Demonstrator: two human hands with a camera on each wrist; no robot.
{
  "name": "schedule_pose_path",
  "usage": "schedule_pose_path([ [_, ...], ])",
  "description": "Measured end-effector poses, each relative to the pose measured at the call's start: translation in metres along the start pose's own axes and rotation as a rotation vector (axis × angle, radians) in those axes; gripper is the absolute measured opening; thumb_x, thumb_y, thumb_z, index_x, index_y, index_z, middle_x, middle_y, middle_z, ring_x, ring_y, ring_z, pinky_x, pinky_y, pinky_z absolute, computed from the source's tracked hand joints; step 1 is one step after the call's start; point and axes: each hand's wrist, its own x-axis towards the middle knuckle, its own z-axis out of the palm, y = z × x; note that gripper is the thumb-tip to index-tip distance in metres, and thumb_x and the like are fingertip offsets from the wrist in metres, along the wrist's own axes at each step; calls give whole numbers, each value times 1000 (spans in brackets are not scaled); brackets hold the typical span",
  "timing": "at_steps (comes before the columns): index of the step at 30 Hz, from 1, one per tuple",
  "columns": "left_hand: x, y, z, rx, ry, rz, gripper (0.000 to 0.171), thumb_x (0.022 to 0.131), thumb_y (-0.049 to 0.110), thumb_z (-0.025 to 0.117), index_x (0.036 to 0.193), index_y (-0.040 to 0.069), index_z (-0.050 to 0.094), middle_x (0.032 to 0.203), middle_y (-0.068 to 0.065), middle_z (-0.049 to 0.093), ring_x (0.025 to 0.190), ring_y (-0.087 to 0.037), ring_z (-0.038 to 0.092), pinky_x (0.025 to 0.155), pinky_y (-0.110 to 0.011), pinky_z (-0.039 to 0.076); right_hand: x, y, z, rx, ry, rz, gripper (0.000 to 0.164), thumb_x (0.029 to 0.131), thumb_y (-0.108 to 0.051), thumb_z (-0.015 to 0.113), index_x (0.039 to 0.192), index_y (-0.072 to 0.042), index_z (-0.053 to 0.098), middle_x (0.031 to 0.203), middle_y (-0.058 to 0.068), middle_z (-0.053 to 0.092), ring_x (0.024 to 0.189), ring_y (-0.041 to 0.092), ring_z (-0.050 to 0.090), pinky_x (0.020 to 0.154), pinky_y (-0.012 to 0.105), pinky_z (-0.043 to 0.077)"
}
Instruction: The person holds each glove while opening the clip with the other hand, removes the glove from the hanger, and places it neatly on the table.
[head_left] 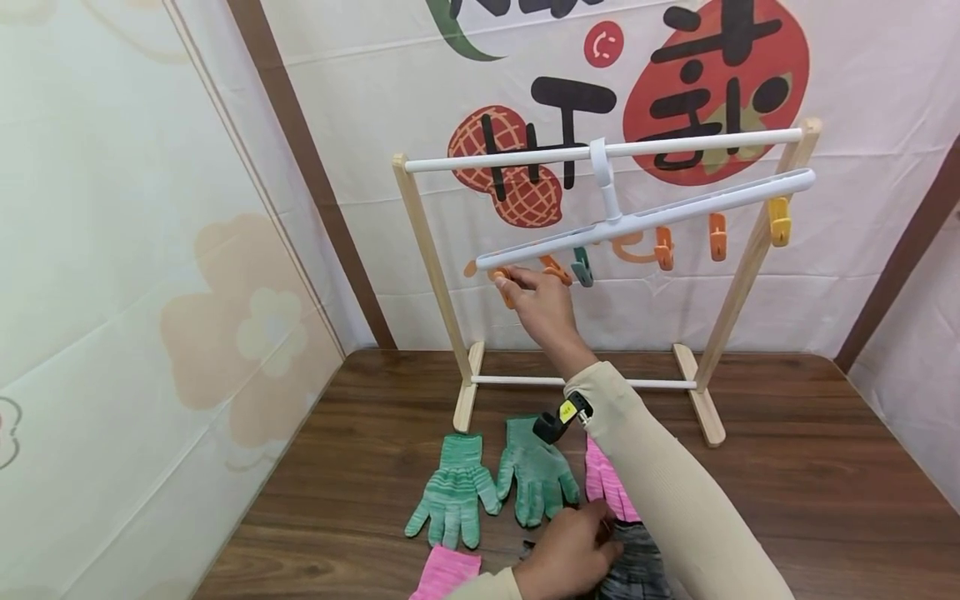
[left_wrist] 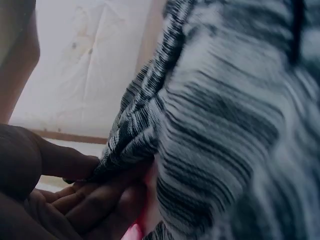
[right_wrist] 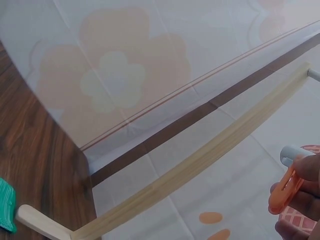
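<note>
My right hand (head_left: 550, 315) is raised at the low left end of a white hanger (head_left: 675, 215) and pinches an orange clothespin (right_wrist: 284, 196) there. The hanger hangs tilted by its hook from the rack's top bar. Down at the table's front, my left hand (head_left: 567, 550) pinches the edge of a black-and-grey striped knit glove (left_wrist: 210, 135) between thumb and fingers. Part of that glove is hidden behind the hand and the right sleeve. Beside the left hand lies a pink glove (head_left: 606, 479), partly covered by the right forearm.
A wooden rack (head_left: 431, 250) with white bars (head_left: 517, 158) stands at the back. More clips hang from the hanger: a green clip (head_left: 582, 268), orange clips (head_left: 717, 237) and a yellow clip (head_left: 780, 222). Two green gloves (head_left: 453, 492) and another pink glove (head_left: 448, 571) lie on the table (head_left: 337, 483).
</note>
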Motion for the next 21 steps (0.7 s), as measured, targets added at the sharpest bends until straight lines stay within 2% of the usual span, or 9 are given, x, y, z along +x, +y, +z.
schedule_pose_path([
  [5, -4, 1, 1, 186, -19, 48, 22, 98, 18, 67, 120, 16, 65, 65, 13, 51, 52, 1, 48, 46, -20, 39, -1, 1, 1, 0, 3, -16, 37, 99, -31, 69, 131, -13, 71, 119, 5, 73, 104, 18, 67, 82, 39, 53],
  [10, -4, 2, 2, 329, 17, 132, 27, 96, 17, 68, 123, 19, 68, 70, 14, 59, 56, 4, 51, 46, -18, 39, 0, 2, 1, -13, 10, -20, 38, 99, -32, 69, 131, -13, 70, 120, 6, 73, 105, 19, 68, 82, 39, 53],
  [16, -3, -2, 3, 409, 41, 152, 19, 95, 20, 72, 114, 20, 71, 80, 14, 66, 60, 4, 55, 46, -18, 40, 0, 4, 1, -16, 10, -13, 39, 98, -33, 69, 132, -13, 70, 120, 6, 73, 106, 19, 67, 82, 39, 53],
  [21, -2, -8, 4, 427, 56, 180, 17, 94, 20, 72, 111, 20, 72, 86, 14, 69, 65, 4, 57, 49, -17, 42, -1, 7, 2, -13, 6, -16, 41, 98, -34, 70, 133, -13, 69, 121, 6, 72, 107, 20, 66, 85, 41, 53],
])
